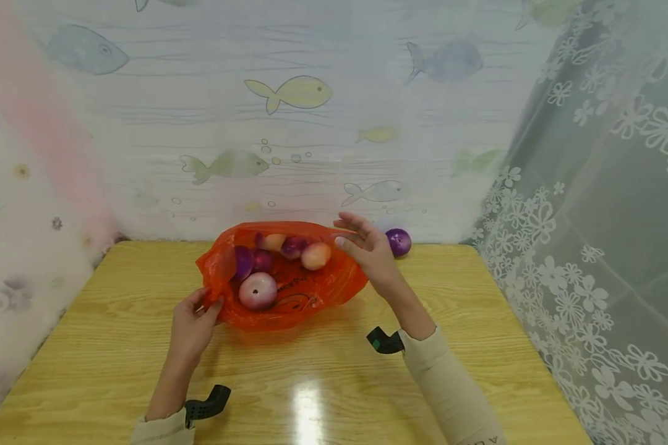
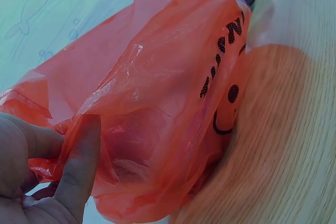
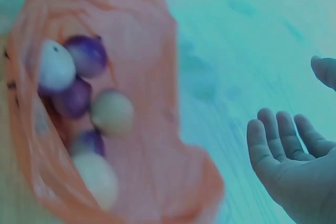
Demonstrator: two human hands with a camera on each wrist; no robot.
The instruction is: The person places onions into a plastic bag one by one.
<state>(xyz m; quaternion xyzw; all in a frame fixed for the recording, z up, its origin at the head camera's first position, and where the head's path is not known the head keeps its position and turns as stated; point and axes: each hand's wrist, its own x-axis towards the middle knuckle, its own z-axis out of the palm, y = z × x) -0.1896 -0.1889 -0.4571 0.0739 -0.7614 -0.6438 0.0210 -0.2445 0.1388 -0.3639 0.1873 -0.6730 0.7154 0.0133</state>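
A red plastic bag (image 1: 306, 315) with black print lies on the table with its mouth spread wide. My left hand (image 1: 192, 324) pinches its left rim between thumb and fingers, and the left wrist view shows the thin film gathered there. Inside are several round, fruit-like things: a pale purple-and-white ball (image 1: 258, 291) with a dark dot, a peach-coloured ball (image 1: 315, 255), and darker purple ones. My right hand (image 1: 375, 253) is raised at the bag's right end, fingers extended and holding nothing; the right wrist view shows them apart from the bag.
One purple ball (image 1: 398, 242) sits outside the bag at the table's back edge, just beyond my right hand. The wooden table (image 1: 451, 371) meets a wall covered with fish drawings (image 1: 289, 93). A grey curtain with white flowers (image 1: 618, 247) hangs along the right.
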